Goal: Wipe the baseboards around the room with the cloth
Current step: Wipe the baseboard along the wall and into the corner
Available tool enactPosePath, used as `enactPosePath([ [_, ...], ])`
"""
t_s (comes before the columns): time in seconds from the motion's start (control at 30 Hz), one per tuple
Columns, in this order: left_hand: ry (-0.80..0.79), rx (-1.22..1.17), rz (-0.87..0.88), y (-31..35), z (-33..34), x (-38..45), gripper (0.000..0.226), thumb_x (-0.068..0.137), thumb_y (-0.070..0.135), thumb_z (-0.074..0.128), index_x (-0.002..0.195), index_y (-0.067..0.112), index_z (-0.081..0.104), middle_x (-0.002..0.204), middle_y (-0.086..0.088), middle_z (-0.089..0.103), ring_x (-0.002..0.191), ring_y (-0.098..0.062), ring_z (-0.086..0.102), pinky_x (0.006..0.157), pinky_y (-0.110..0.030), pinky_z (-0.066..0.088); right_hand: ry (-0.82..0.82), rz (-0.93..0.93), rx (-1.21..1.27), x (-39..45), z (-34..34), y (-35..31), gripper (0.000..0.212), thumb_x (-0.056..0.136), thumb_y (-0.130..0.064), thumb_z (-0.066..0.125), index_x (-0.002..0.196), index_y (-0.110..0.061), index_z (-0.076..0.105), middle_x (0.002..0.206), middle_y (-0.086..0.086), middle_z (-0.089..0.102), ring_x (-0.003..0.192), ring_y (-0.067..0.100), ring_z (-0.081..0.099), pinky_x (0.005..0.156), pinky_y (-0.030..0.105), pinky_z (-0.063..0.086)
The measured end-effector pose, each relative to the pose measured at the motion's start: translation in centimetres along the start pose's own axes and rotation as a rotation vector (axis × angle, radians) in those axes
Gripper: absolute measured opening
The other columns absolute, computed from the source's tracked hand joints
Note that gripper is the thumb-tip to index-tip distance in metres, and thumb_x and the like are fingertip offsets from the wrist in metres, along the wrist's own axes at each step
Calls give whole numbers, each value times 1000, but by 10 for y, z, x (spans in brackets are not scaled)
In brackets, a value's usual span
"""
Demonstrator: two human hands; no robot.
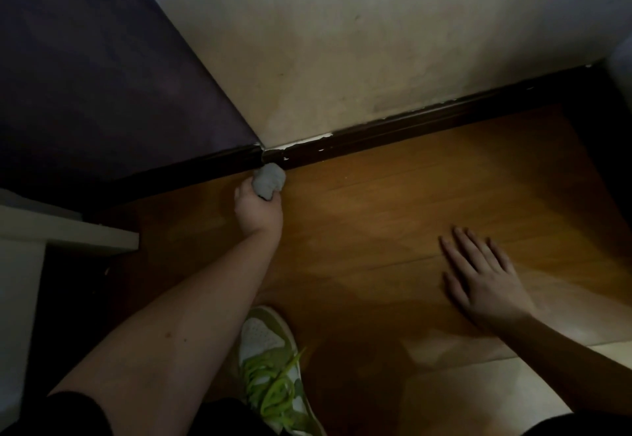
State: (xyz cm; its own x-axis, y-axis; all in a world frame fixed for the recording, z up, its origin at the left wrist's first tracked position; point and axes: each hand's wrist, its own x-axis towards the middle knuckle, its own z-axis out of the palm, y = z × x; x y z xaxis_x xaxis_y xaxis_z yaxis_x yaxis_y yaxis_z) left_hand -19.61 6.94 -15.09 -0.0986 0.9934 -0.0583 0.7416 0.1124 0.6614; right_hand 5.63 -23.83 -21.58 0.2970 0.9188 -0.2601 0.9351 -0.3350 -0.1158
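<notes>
A dark brown baseboard (393, 129) runs along the foot of the pale wall and meets a second stretch of baseboard (191, 168) under the dark purple wall at a corner. My left hand (258, 208) grips a bunched grey cloth (271, 180), which is pressed against the baseboard right at that corner. White chips of paint show on the baseboard just above the cloth. My right hand (485, 276) lies flat on the wooden floor with its fingers spread, well to the right of the cloth and holding nothing.
A white piece of furniture (68, 233) juts in at the left, close to the floor. My green-and-white laced shoe (273, 370) stands on the wooden floor (393, 196) below my left forearm. Pale tiles (478, 394) begin at the lower right.
</notes>
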Motion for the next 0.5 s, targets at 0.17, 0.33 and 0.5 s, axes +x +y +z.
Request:
enactPosePath([
  [0.17,-169,-68,205,31,23,-41,48,81,11,76,128,11,62,124,-8,59,109,-20,58,88,-20,38,-11,0,26,1,-3,0,65,100,-57,19,158,-32,5,165,-3,3,152,13,0,122,36,-4],
  [0.33,-339,-82,393,78,53,-80,47,79,11,79,123,9,64,120,-8,62,108,-19,58,89,-15,35,-21,-15,76,1,-3,4,65,100,-57,21,157,-34,1,165,-7,-3,151,11,-4,120,34,-7],
  [0.5,-449,-59,538,114,77,-104,48,79,13,80,123,10,64,118,-6,62,109,-20,59,88,-16,36,24,25,249,-3,-5,10,62,101,-59,18,156,-39,-3,164,-15,-5,150,5,-5,121,33,4],
])
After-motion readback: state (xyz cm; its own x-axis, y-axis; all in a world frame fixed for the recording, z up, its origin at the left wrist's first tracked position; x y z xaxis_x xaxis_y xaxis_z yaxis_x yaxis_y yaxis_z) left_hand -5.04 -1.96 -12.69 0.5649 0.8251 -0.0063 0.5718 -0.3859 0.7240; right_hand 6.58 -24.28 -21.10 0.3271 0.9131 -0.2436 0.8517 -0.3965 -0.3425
